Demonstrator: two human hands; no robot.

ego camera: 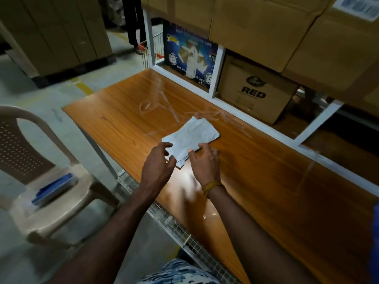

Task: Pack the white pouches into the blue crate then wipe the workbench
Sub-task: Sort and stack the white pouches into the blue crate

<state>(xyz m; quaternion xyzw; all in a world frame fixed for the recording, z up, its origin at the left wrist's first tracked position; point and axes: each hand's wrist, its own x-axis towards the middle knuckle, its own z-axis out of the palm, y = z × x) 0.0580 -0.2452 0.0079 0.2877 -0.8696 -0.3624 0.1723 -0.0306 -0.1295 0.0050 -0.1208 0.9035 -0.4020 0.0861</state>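
While both arms are reaching out over the wooden tabletop [266, 181], the white pouches [190, 138] are lying in a small loose stack near the middle of it, closer to the back edge than to the person. Left hand [159, 162] is hovering at the near left corner of the stack with its fingers curled and spread a bit, fingertips right at the edge of the top pouch, though I honestly can't tell if it's pinching it or just touching. Right hand [205, 160] is sitting at the near right corner, thumb and fingers bent down onto the pouch edge, looking like it's gripping that corner, but motion blur is making it fuzzy. A yellow thread band [212, 186] is wrapping around the right wrist.

Strips of clear tape [162, 99] are sticking to the tabletop behind the pouches. Behind those, a white metal frame [217, 70] is holding a blue printed box [190, 60] and a brown carton with RED on it [254, 91], with bigger cardboard boxes [266, 27] stacked above.

Off to the left, a beige plastic chair [37, 156] is standing on the floor, well apart from the pouches, and something flat and blue [55, 187] is resting on its seat. It's too blurry for me to call what it is. Wire mesh [180, 228] is running along under the front edge of the tabletop.
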